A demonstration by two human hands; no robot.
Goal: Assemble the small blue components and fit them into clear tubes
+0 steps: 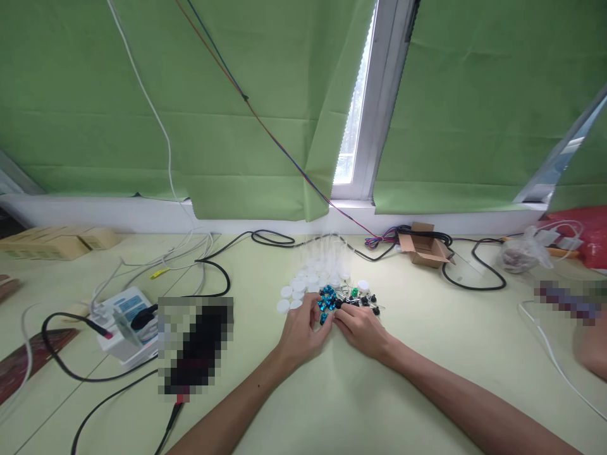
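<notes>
My left hand (303, 332) rests on the table with its thumb and forefinger curved apart beside a small heap of shiny blue parts (327, 296). One more blue piece (324, 319) lies close to the thumb tip. My right hand (363, 327) faces it, fingers bunched together at the heap's near right edge; what they pinch, if anything, is hidden. Just above those fingers are small black parts with thin metal pins (365, 301), and a green part (354, 292) among them. White round caps (287, 292) lie left of the heap, with clear tubes (327, 253) behind.
A white power strip (128, 322) with plugs and black cables stands at left. Behind are a small open cardboard box (424, 248), coiled cables and a plastic bag (524, 253). Yellowish boxes (57, 243) sit back left. Another person's hand (590, 344) shows at the right edge.
</notes>
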